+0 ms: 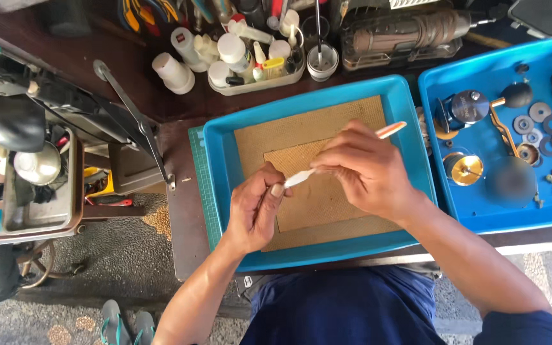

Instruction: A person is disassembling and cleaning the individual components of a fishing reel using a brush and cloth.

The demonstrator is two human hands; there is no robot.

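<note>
Head view: both hands over the blue plastic tray (222, 166) on the dark wooden counter (180, 211). Tray is lined with a tan woven mat (346, 118), with a smaller tan mat piece (311, 204) on top.

Right hand (362, 169): fingers closed round a slim white toothbrush-like tool with an orange end (388, 131), held at a slant, orange end up-right, white end down-left toward the other hand.

Left hand (253, 207): fingers curled shut, thumb tip touching the white end of the tool. Cannot tell if something small sits inside the fist.

Tool hangs just above the mats, mid-tray.

Right of it, touching side by side: second blue tray (455, 211) with disassembled fishing reel parts – gold spool (464, 169), grey washers (547, 124), handle with dark knob (512, 96).

Behind the tray: white tub of small bottles and tubes (250, 67). Left: green cutting mat (202, 179) edge under the tray, grey metal bin of tools (39, 191).
</note>
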